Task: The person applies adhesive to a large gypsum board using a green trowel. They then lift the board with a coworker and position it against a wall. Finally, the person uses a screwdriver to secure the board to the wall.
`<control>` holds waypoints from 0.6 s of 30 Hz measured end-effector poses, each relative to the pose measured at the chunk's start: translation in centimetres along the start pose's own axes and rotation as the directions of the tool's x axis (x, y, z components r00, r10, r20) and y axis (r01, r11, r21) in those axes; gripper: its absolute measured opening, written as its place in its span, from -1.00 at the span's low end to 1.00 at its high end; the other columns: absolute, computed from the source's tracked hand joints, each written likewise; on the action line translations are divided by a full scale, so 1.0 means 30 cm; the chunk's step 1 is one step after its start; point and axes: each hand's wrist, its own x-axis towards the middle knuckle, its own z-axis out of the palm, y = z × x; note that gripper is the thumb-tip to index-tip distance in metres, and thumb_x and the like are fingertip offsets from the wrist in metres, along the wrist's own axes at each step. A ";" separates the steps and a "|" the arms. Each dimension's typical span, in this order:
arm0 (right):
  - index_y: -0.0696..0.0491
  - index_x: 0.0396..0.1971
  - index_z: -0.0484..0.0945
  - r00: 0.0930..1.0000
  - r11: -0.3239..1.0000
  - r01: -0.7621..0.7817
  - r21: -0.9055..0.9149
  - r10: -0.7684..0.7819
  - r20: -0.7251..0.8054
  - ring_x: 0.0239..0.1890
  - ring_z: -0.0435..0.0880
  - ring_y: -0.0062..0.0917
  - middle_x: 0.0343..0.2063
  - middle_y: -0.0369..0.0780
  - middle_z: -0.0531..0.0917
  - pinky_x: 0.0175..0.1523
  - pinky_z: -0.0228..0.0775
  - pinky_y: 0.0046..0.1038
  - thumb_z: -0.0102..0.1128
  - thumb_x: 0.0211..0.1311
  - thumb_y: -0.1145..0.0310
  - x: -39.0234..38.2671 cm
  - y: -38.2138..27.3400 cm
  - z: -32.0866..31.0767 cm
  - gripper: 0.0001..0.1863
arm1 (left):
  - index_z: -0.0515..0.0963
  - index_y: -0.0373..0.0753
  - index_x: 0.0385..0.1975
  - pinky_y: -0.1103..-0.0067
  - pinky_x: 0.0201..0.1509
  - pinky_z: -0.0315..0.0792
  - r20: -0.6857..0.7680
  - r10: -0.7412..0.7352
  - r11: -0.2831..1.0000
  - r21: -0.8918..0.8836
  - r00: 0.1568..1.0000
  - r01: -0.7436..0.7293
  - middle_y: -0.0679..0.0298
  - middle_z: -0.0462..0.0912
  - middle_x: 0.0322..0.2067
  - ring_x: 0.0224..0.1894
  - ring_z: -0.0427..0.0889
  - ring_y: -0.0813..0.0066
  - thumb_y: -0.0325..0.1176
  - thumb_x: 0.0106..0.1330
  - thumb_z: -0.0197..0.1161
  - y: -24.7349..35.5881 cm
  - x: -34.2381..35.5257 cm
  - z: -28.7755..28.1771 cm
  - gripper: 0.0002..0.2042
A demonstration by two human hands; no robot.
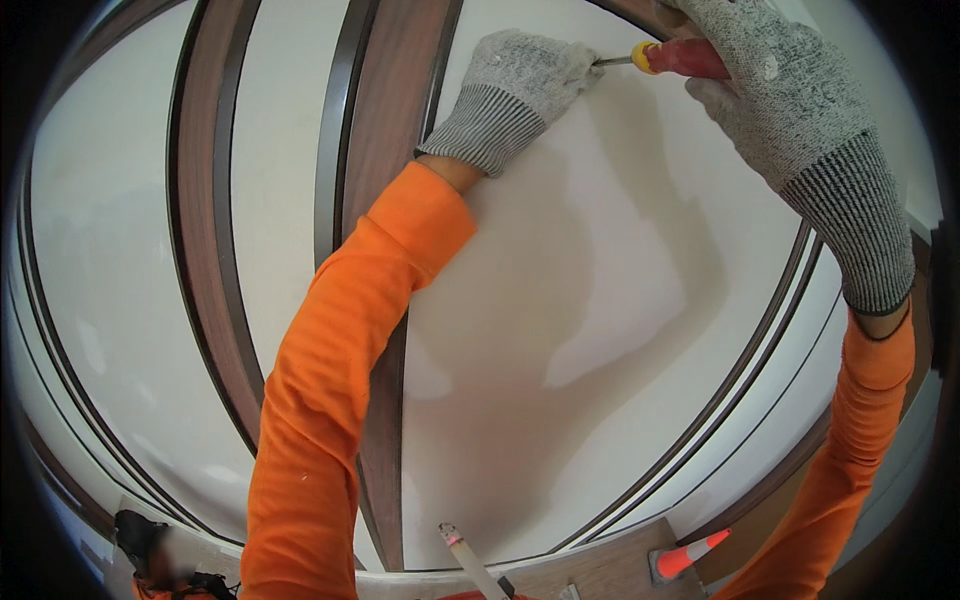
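My right hand [790,100], in a grey knit glove with a striped cuff, is closed on the red handle of a screwdriver [690,58] with a yellow collar. The metal shaft runs left to the fingertips of my left hand [535,75], gloved the same way. Those fingers are pinched together against the white panel [630,330], around the shaft's tip. Whatever sits at the tip is hidden or too small to name. Orange sleeves cover both of my forearms.
Dark brown wood strips [385,120] with black edging cross the panel to the left. Far below stand an orange and white traffic cone [692,553] and another person in orange [165,565] at lower left. A pale stick-like thing [470,560] points up at the bottom.
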 end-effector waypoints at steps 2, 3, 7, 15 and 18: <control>0.01 -0.16 0.64 1.000 1.000 0.010 -0.018 -0.011 -0.015 -0.19 0.75 -0.36 -0.38 -0.21 0.65 -0.09 0.57 -0.24 0.30 0.42 0.18 -0.001 -0.029 -0.021 -0.79 | 0.68 -0.14 -0.14 0.22 -0.15 0.58 -0.052 0.015 0.999 -0.041 0.999 -0.018 0.15 0.74 -0.41 -0.31 0.74 0.12 0.02 0.63 -0.01 -0.004 -0.008 0.011 -0.59; 0.00 -0.18 0.64 0.999 0.999 0.014 -0.033 -0.016 -0.049 -0.20 0.75 -0.37 -0.39 -0.22 0.65 -0.10 0.57 -0.24 0.30 0.42 0.17 -0.006 -0.035 -0.017 -0.78 | 0.69 -0.15 -0.13 0.22 -0.15 0.58 -0.077 0.024 0.998 -0.054 0.997 -0.028 0.15 0.74 -0.41 -0.31 0.74 0.11 0.02 0.63 -0.02 -0.012 -0.010 0.015 -0.58; 0.02 -0.25 0.64 0.999 0.997 -0.032 -0.064 0.032 -0.001 -0.28 0.76 -0.37 -0.40 -0.23 0.69 -0.14 0.57 -0.26 0.32 0.42 0.14 -0.016 -0.042 -0.031 -0.76 | 0.72 -0.13 -0.16 0.23 -0.18 0.60 -0.196 0.049 0.995 -0.073 0.979 -0.065 0.15 0.78 -0.39 -0.33 0.77 0.17 -0.02 0.59 0.07 0.003 -0.016 0.012 -0.64; 0.04 -0.18 0.62 0.996 0.998 0.011 0.055 -0.005 -0.094 -0.34 0.78 -0.33 -0.43 -0.22 0.73 -0.16 0.59 -0.27 0.34 0.38 0.25 -0.028 -0.037 -0.026 -0.81 | 0.72 -0.12 -0.13 0.25 -0.17 0.62 -0.170 0.095 0.992 -0.065 0.981 -0.108 0.15 0.79 -0.37 -0.30 0.78 0.16 -0.04 0.58 0.06 -0.007 -0.018 -0.012 -0.65; 0.06 -0.16 0.61 0.982 0.999 -0.051 0.004 0.051 -0.180 -0.31 0.79 -0.33 -0.44 -0.20 0.71 -0.15 0.60 -0.26 0.36 0.36 0.28 -0.026 -0.078 -0.018 -0.80 | 0.73 -0.10 -0.13 0.26 -0.17 0.62 -0.250 0.075 0.995 -0.050 0.965 -0.090 0.15 0.78 -0.38 -0.32 0.78 0.18 -0.05 0.57 0.08 0.006 -0.015 0.014 -0.67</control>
